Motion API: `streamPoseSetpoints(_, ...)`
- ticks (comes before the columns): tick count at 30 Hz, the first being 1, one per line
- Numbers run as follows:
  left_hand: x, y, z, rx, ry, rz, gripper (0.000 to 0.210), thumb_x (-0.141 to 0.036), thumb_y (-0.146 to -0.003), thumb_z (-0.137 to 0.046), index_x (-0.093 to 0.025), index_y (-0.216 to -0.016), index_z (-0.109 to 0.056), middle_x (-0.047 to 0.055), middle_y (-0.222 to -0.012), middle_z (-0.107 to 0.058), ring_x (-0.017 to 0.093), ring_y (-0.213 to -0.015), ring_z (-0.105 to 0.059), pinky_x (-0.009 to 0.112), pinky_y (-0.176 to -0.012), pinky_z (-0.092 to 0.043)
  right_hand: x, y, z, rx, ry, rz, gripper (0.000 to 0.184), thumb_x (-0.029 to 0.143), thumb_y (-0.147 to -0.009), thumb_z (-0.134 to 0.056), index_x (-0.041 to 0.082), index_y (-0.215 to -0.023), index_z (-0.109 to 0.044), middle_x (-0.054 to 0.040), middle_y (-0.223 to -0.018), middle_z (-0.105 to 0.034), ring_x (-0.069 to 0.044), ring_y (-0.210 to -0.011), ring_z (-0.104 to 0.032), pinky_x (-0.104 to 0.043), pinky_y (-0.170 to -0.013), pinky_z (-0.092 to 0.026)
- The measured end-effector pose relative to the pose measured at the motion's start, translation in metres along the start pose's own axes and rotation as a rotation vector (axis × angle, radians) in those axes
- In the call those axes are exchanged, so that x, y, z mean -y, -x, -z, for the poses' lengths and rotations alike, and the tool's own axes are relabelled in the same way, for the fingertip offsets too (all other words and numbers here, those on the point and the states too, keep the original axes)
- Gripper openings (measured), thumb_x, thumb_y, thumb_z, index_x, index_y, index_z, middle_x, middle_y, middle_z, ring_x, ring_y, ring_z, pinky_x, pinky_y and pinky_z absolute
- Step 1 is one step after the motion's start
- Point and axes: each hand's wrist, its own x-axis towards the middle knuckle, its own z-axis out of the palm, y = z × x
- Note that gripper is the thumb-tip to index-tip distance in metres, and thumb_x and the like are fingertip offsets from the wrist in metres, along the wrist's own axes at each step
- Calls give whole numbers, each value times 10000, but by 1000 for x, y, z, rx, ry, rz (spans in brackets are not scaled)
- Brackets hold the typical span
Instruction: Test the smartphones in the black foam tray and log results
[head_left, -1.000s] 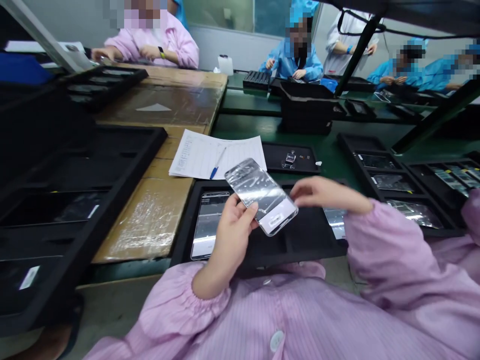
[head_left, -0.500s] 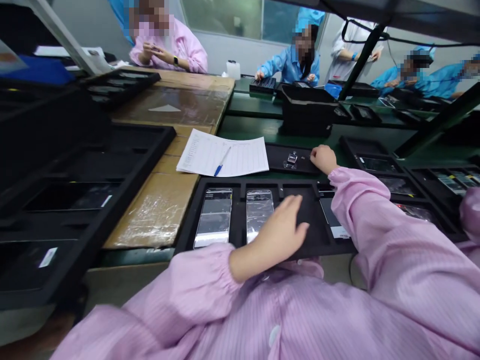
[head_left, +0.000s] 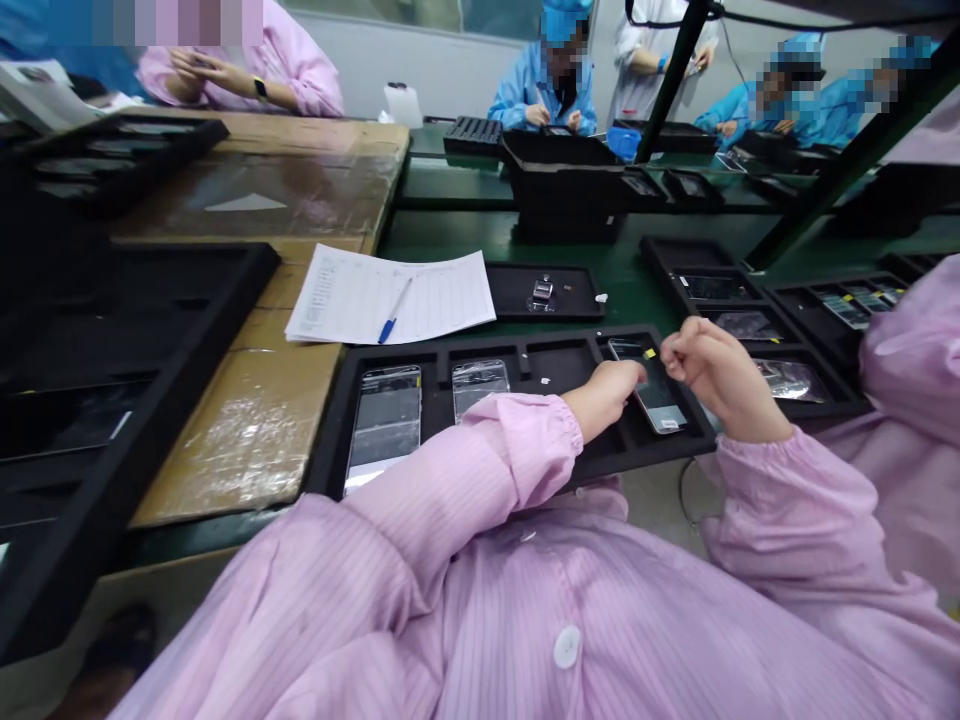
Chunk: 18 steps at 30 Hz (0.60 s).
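Observation:
A phone (head_left: pixel 660 395) with a dark screen and a yellow tab lies slightly askew at the right-end compartment of the black foam tray (head_left: pixel 517 348). My left hand (head_left: pixel 609 395) has its fingers closed at the phone's left edge; whether the phone is lifted cannot be told. Just right of the phone, my right hand (head_left: pixel 724 380) is raised with fingers curled and tips pinched together; anything between them is hidden. Two film-covered phones, a left phone (head_left: pixel 386 415) and a middle phone (head_left: pixel 480 385), lie in the same tray, the middle one partly behind my left sleeve.
Behind the tray lie a printed sheet (head_left: pixel 322 300), a blue pen (head_left: pixel 394 312) and a small black tray (head_left: pixel 510 290) with small parts. Dark trays stand at left and right. A black bin (head_left: pixel 562 180) stands further back. Co-workers sit across the bench; a pink sleeve (head_left: pixel 911 330) shows at right.
My left hand has moved right to the phone, its fingers now closed. My right hand has come back from the small tray to beside the phone. The view has shifted right.

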Motion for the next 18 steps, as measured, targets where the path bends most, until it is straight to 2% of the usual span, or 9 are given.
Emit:
streamPoseSetpoints(3, 2, 3, -9, -37, -58, 18, 221, -344, -938, -671, -131, -996, -659, 46, -952, -686, 157, -818, -662, 338, -756, -578, -9, 28, -6, -28, -35, -48, 213, 349, -717, -810, 230, -772, -643, -7, -741, -644, -116, -567, -520, -257, -508, -452)
streamPoseSetpoints(6, -3, 14, -10, -41, -81, 15, 81, -133, -851, -715, -115, -806, -649, 22, -728, -658, 136, -669, -637, 322, -728, -568, -10, 50, -20, -37, -81, -41, 224, 377, -751, -835, 226, -875, -725, -16, -789, -690, -121, -601, -591, -266, -554, -525)
streamPoseSetpoints(9, -21, 33, 4, -57, -72, -19, 198, 29, -776, -646, -127, -662, -604, 9, -579, -604, 125, -562, -606, 337, -736, -574, -7, 66, -36, -30, -98, 10, 199, 368, -794, -825, 233, -916, -743, -32, -881, -720, -163, -762, -681, -277, -620, -599)
streamPoseSetpoints(11, -38, 49, 19, -83, -46, -70, 184, 25, -786, -619, -131, -689, -611, 17, -622, -638, 128, -585, -627, 355, -771, -585, -5, 72, -44, -48, -124, 32, 199, 351, -796, -830, 236, -920, -725, -30, -892, -727, -177, -804, -701, -276, -607, -617)
streamPoseSetpoints(14, -64, 74, 47, -142, 15, -171, 119, -9, -819, -616, -122, -802, -649, 54, -814, -718, 142, -741, -691, 370, -882, -581, -4, 72, -56, -61, -185, 11, 299, 341, -758, -863, 247, -998, -711, -17, -856, -737, -175, -744, -704, -280, -561, -623)
streamPoseSetpoints(16, -75, 90, 63, -172, 89, -245, 100, -19, -829, -616, -105, -841, -665, 79, -881, -733, 165, -830, -713, 387, -943, -568, -4, 70, -65, -37, -211, -35, 339, 362, -742, -871, 243, -1029, -733, -25, -856, -748, -183, -754, -712, -291, -572, -637)
streamPoseSetpoints(18, -80, 103, 76, -189, 174, -296, 101, -15, -835, -609, -86, -852, -679, 91, -885, -736, 183, -867, -720, 393, -964, -564, -5, 67, -74, -5, -240, -82, 302, 379, -727, -878, 232, -963, -759, -32, -845, -752, -183, -763, -717, -288, -588, -646)
